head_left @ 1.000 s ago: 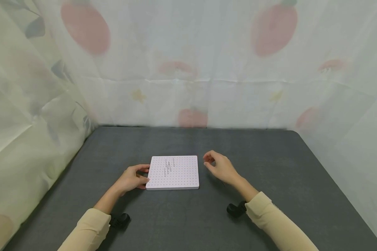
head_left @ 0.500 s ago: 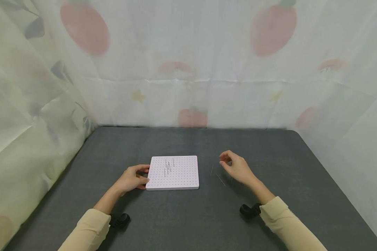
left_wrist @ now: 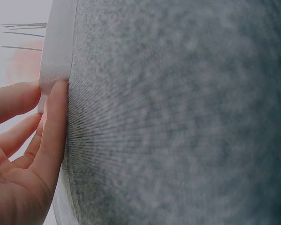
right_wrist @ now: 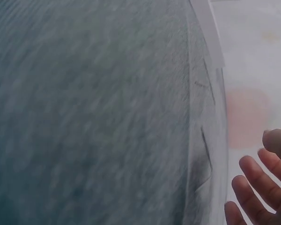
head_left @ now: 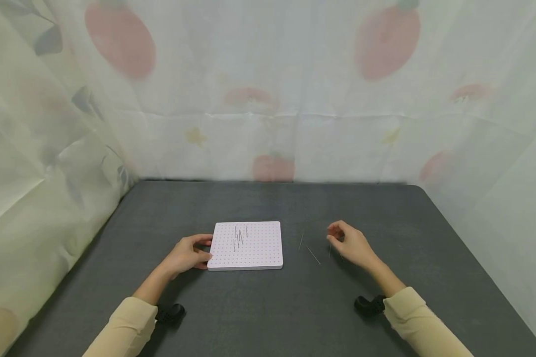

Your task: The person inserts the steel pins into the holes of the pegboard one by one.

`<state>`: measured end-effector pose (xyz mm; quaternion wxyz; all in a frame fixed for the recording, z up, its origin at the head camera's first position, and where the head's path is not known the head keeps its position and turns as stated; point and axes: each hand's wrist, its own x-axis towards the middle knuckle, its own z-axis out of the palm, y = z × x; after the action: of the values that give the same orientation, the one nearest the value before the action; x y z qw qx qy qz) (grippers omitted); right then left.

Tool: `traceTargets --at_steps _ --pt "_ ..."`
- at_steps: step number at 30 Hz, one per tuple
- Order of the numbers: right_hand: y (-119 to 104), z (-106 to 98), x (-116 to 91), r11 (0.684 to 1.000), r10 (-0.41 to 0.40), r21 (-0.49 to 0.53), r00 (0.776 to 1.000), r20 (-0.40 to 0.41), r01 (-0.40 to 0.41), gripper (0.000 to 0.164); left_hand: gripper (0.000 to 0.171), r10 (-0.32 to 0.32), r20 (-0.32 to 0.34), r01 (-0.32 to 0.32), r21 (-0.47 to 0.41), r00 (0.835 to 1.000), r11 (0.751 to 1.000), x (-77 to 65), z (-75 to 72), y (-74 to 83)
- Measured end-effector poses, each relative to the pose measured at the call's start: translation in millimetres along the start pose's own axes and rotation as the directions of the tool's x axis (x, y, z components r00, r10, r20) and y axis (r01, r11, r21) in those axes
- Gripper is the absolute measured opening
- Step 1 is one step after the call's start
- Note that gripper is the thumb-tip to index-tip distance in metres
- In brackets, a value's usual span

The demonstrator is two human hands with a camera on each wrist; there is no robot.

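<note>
My left hand grips the left edge of a white pegboard dotted with rows of small holes. In the left wrist view the fingers and thumb of my left hand touch the board near its corner. Several thin dark needles stand in the board's left half. On the table to its right lie more thin needles, spread apart. Just above the rightmost of them hovers my right hand. In the right wrist view its fingers are loosely curved, with nothing held.
A dark grey cloth-covered table bears everything. Pale curtains with printed fruit hang behind it and along both sides. A black wrist camera sits below the right hand, close to the tabletop.
My right hand has moved rightward, away from the board, and then slightly lower. Loose needles that it covered now show on the table. The left hand and the board have stayed put.
</note>
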<state>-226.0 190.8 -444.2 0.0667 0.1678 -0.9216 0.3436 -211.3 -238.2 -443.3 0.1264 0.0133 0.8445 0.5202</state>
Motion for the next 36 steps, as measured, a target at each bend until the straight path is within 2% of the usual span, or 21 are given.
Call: traceTargets --at_steps 17,29,36 --pt "19 -7 -14 0.995 0.067 -0.083 0.996 0.060 -0.062 0.023 0.057 -0.004 0.000 0.004 0.001 1.000 1.000 0.3 -1.1 -0.2" --pt "22 -6 -16 0.986 0.064 -0.158 0.994 0.089 -0.050 0.017 0.057 -0.006 -0.006 0.006 0.008 1.000 1.000 -0.1 -0.2 -0.8" --pt "20 -6 -17 0.985 0.032 -0.174 0.994 0.109 -0.013 0.018 0.057 -0.008 0.001 0.008 0.004 1.000 1.000 -1.0 -0.4 0.6"
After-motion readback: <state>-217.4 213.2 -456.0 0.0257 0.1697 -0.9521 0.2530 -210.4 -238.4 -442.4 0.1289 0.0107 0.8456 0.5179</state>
